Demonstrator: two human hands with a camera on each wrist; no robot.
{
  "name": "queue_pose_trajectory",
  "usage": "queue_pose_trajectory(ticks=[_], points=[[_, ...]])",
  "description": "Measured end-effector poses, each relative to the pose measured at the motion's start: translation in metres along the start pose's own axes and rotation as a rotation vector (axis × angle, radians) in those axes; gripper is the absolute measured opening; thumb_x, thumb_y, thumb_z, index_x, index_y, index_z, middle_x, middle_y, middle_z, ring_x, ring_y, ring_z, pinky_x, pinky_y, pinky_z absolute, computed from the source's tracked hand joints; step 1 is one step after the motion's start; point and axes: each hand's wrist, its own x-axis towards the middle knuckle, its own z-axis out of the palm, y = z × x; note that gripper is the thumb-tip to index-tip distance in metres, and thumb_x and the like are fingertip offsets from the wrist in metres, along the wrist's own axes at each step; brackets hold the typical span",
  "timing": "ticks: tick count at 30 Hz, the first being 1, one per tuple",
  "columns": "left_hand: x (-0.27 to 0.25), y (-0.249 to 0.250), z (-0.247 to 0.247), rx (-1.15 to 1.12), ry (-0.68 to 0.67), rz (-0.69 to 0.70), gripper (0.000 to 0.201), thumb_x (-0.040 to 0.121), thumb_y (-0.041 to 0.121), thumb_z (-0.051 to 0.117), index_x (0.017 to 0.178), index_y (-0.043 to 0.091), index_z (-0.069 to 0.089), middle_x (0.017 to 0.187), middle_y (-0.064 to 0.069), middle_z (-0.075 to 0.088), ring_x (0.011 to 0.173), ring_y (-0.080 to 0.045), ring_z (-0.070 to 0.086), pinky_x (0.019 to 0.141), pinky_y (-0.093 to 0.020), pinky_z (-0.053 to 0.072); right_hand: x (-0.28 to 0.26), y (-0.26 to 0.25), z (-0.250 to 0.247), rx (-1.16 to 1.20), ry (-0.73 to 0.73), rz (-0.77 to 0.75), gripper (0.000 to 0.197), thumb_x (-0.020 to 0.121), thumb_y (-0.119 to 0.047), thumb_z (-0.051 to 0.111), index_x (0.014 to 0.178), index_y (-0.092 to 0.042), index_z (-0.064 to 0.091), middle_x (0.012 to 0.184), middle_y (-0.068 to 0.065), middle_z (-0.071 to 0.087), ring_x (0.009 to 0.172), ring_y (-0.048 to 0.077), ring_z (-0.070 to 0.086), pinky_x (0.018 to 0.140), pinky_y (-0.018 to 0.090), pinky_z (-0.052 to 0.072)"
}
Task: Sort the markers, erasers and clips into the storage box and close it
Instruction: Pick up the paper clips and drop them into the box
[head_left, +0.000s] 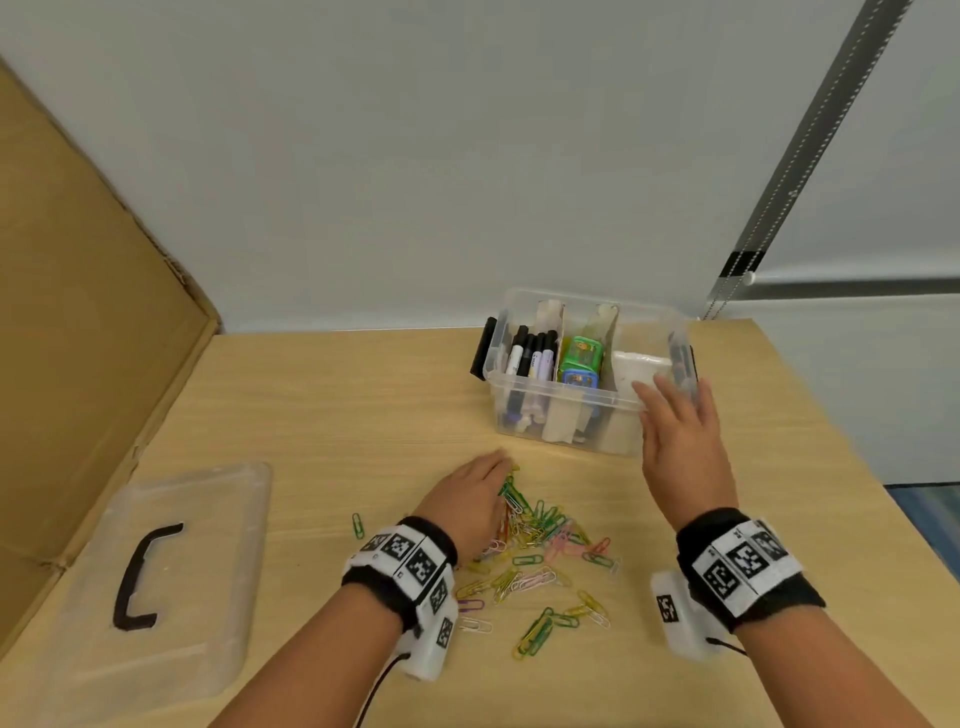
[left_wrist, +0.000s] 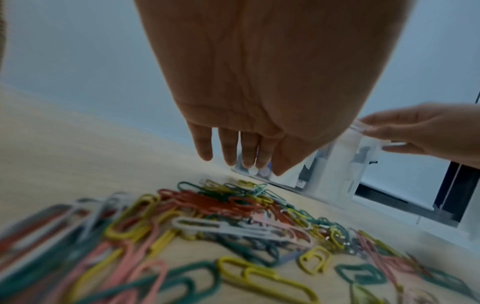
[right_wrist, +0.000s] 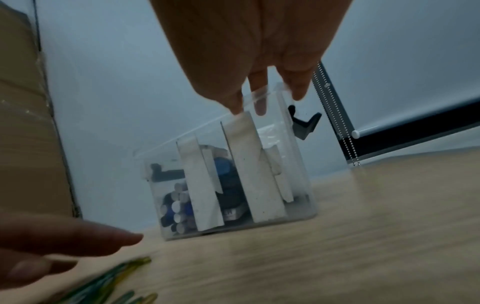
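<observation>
Far left on the table (head_left: 322, 395), the clear lid (head_left: 156, 571) lies flat, black handle up, well apart from everything else. Left hand (head_left: 475, 499) hovers low over the far edge of the paper clips (head_left: 540, 551), fingers straight and spread, holding nothing. The clips are scattered loose in the middle of the table, near the box; one green stray sits off to the left. They look light, thin and slippery, and may tangle, so sweeping them into a heap and scooping should beat pinching singles. Storage box (head_left: 524, 415) stands open behind them: markers (head_left: 530, 358) in the left compartment, erasers (head_left: 581, 361) in the middle, right compartment with no clips visible. Right hand (head_left: 675, 431), fingers extended, rests on the box's right front rim; not clenched. The box is stiff clear plastic, probably light, so steadying it at the rim makes sense.
</observation>
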Motion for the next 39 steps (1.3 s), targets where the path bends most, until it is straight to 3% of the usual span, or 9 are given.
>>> queue_pose_trajectory(ticks=[6,12,16,22,25,28,32,35,39], points=[[-0.004,0.006,0.011,0.062,-0.15,0.004,0.056,0.101,0.024,0.028,0.151,0.015,0.005,0.16,-0.001,-0.001,0.147,-0.019,0.001,0.12,-0.03,0.005,-0.01,-0.023,0.008,0.021,0.067,-0.073,0.036,0.093,-0.01,0.054,0.128,-0.017,0.058,0.137,0.005,0.055,0.138,0.046,0.027,0.103,0.05,0.04],[-0.048,0.004,0.026,0.028,-0.094,0.054,0.052,0.102,0.027,0.026,0.151,0.023,0.011,0.16,0.008,0.006,0.146,-0.012,0.006,0.12,-0.028,0.004,-0.017,-0.039,0.014,0.067,0.113,-0.153,0.035,0.09,-0.006,0.058,0.123,-0.017,0.062,0.132,0.004,0.06,0.136,0.047,0.031,0.101,0.049,0.042],[-0.067,-0.007,0.014,-0.064,0.096,0.036,0.05,0.1,0.025,0.033,0.148,0.029,0.021,0.157,0.012,0.016,0.143,-0.007,0.015,0.113,-0.016,0.004,-0.023,-0.043,0.015,0.101,0.087,-0.205,0.035,0.09,-0.006,0.058,0.123,-0.019,0.062,0.132,0.0,0.06,0.139,0.042,0.029,0.1,0.046,0.044],[-0.087,-0.048,-0.003,-0.004,0.164,-0.409,0.058,0.098,0.031,0.034,0.15,0.012,0.014,0.159,-0.006,0.012,0.145,-0.022,0.014,0.119,-0.031,0.015,-0.027,-0.032,0.003,0.404,-0.019,-0.205,0.045,0.094,-0.024,0.054,0.139,-0.024,0.043,0.151,-0.004,0.034,0.144,0.019,0.024,0.112,0.034,0.031],[-0.096,-0.058,-0.003,-0.023,0.093,-0.526,0.064,0.098,0.04,0.034,0.149,0.007,0.015,0.158,-0.01,0.014,0.143,-0.026,0.015,0.117,-0.033,0.02,-0.038,-0.018,0.0,0.442,0.093,0.003,0.057,0.087,-0.035,0.062,0.134,-0.014,0.037,0.134,0.003,0.034,0.124,0.023,0.04,0.102,0.045,0.043],[-0.1,-0.044,0.001,-0.077,0.046,-0.447,0.075,0.094,0.053,0.038,0.149,0.008,0.016,0.158,-0.007,0.009,0.143,-0.026,0.009,0.117,-0.033,0.016,-0.051,-0.011,0.002,0.359,-0.196,0.171,0.064,0.08,-0.058,0.057,0.125,-0.016,0.039,0.118,0.0,0.04,0.105,0.019,0.05,0.088,0.043,0.051],[-0.094,-0.017,0.014,-0.12,0.005,-0.31,0.094,0.081,0.064,0.051,0.151,0.016,0.011,0.157,-0.002,0.009,0.143,-0.022,0.007,0.117,-0.031,0.016,-0.069,-0.021,0.015,0.194,-0.706,0.038,0.095,0.063,-0.077,0.059,0.138,-0.025,0.035,0.129,-0.003,0.037,0.119,0.015,0.04,0.101,0.035,0.044],[-0.084,-0.007,0.022,-0.079,0.035,-0.233,0.091,0.081,0.056,0.059,0.15,0.025,0.008,0.154,0.0,0.016,0.139,-0.02,0.015,0.116,-0.031,0.024,-0.075,-0.041,0.03,0.073,-0.769,-0.139,0.096,0.061,-0.074,0.066,0.141,-0.035,0.029,0.126,-0.005,0.031,0.119,0.015,0.031,0.101,0.034,0.042],[-0.072,-0.003,0.019,0.03,0.092,-0.166,0.071,0.087,0.043,0.058,0.147,0.031,0.022,0.142,0.005,0.034,0.127,-0.017,0.031,0.102,-0.032,0.039,-0.073,-0.061,0.039,0.03,-0.731,-0.216,0.066,0.076,-0.057,0.066,0.132,-0.034,0.038,0.123,-0.002,0.033,0.113,0.018,0.038,0.096,0.032,0.044]])
